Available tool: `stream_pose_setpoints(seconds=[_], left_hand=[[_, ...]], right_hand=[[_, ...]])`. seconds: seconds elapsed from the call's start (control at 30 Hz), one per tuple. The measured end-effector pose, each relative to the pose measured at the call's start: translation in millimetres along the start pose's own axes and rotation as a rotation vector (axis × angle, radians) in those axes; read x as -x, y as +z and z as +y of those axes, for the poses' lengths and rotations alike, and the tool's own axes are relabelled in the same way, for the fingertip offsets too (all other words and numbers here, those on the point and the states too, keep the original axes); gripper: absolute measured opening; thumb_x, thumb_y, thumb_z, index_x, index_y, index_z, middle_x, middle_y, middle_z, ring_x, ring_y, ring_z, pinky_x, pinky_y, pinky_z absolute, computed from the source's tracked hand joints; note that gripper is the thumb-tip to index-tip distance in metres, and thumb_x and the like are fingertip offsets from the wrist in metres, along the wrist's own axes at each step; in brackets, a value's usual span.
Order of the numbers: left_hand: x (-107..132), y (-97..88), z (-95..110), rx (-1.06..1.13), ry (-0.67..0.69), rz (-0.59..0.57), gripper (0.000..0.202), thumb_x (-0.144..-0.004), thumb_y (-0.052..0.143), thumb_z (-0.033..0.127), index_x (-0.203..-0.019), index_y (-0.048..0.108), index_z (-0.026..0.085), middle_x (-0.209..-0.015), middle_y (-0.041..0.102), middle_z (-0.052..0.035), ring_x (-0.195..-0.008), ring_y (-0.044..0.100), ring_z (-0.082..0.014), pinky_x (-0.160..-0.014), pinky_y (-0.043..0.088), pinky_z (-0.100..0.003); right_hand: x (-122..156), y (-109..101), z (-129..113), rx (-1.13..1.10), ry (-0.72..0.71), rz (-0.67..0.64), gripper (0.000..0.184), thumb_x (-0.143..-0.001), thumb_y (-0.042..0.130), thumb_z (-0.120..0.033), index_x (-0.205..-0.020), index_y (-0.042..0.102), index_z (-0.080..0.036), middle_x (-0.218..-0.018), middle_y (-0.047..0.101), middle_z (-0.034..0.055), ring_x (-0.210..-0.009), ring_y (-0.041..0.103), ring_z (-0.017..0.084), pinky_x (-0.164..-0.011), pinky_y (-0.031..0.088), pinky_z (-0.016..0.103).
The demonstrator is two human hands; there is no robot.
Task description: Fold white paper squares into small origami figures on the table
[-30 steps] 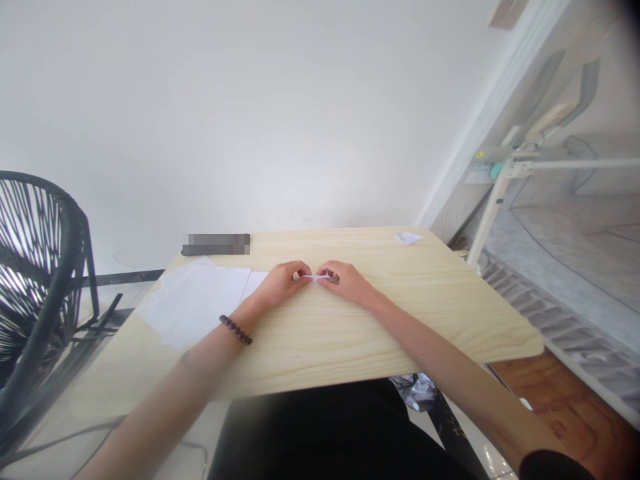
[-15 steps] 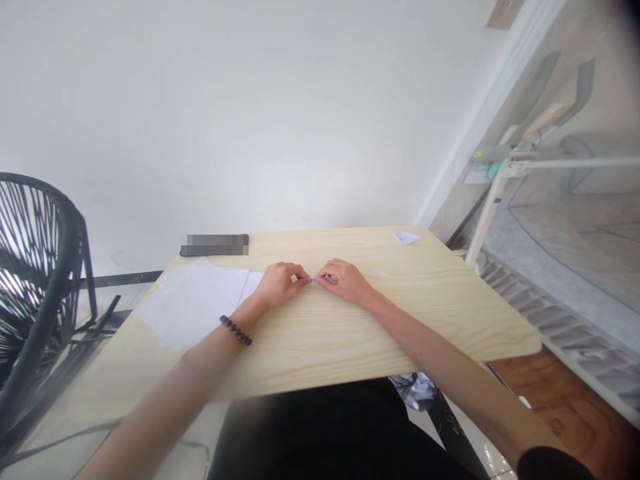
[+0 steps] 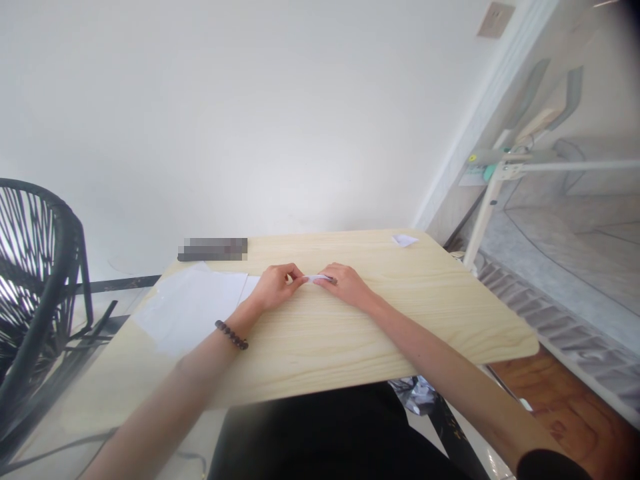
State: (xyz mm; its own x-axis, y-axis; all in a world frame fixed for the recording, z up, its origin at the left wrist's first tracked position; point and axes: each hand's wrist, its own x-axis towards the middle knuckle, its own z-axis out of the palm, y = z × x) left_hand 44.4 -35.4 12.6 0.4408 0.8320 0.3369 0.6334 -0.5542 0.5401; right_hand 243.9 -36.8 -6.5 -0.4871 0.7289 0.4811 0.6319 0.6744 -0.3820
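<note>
Between my two hands is a small folded piece of white paper [image 3: 313, 277], held just above the middle of the table [image 3: 320, 340]. My left hand [image 3: 278, 285] pinches its left end between thumb and fingertips; a dark beaded bracelet is round that wrist. At the right end, my right hand [image 3: 346, 283] grips the paper with thumb and bent fingers, which cover part of it. White sheets [image 3: 200, 303], partly in a clear wrapper, lie left of my left hand, and my left forearm passes over their edge.
At the table's back left lies a dark, blurred-out flat object [image 3: 213, 249]. A small folded white paper piece [image 3: 405, 240] rests at the back right. A black woven chair [image 3: 60, 267] stands left, a white metal frame with grey handles [image 3: 483, 213] right.
My hands have parted slightly, and more of the paper shows between them. The left hand has shifted a little left; the whole view has tilted slightly.
</note>
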Motion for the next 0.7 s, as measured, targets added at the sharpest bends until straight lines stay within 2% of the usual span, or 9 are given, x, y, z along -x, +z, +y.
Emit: stream_pose_setpoints(seconds=[0.2, 0.4, 0.57, 0.7], left_hand=[[1.9, 0.0, 5.5, 0.045, 0.060, -0.118, 0.028, -0.078, 0.044, 0.038, -0.088, 0.059, 0.017, -0.077, 0.063, -0.0015, -0.060, 0.052, -0.0118, -0.057, 0.038, -0.021], [2.5, -2.1, 8.1, 0.081, 0.135, -0.167, 0.031, -0.082, 0.039, 0.035, -0.086, 0.064, 0.017, -0.078, 0.065, -0.0025, -0.067, 0.056, -0.0130, -0.062, 0.038, -0.020], [1.3, -0.4, 4.0, 0.187, 0.029, -0.186, 0.034, -0.080, 0.042, 0.040, -0.082, 0.065, 0.015, -0.066, 0.064, -0.0018, -0.059, 0.055, -0.0121, -0.059, 0.040, -0.019], [-0.5, -0.7, 3.0, 0.383, -0.080, -0.229, 0.039, -0.078, 0.042, 0.043, -0.087, 0.064, 0.012, -0.073, 0.066, -0.0045, -0.065, 0.058, -0.0142, -0.064, 0.043, -0.021]], right_hand=[[1.9, -1.3, -2.4, -0.050, -0.070, -0.044, 0.021, -0.081, 0.045, -0.028, -0.085, 0.063, -0.017, -0.077, 0.061, 0.0036, -0.069, 0.051, 0.011, -0.064, 0.036, 0.022], [2.0, -2.6, -5.3, -0.096, -0.095, -0.051, 0.022, -0.082, 0.043, -0.025, -0.085, 0.064, -0.018, -0.075, 0.061, 0.0025, -0.067, 0.050, 0.010, -0.063, 0.035, 0.021], [1.2, -4.7, -8.5, -0.127, -0.059, -0.057, 0.028, -0.085, 0.037, -0.027, -0.076, 0.061, -0.015, -0.069, 0.057, 0.0020, -0.060, 0.046, 0.008, -0.057, 0.033, 0.020], [-0.4, -5.0, -8.0, -0.159, -0.055, -0.029, 0.029, -0.085, 0.036, -0.026, -0.071, 0.058, -0.013, -0.065, 0.054, 0.0013, -0.058, 0.044, 0.007, -0.056, 0.032, 0.019]])
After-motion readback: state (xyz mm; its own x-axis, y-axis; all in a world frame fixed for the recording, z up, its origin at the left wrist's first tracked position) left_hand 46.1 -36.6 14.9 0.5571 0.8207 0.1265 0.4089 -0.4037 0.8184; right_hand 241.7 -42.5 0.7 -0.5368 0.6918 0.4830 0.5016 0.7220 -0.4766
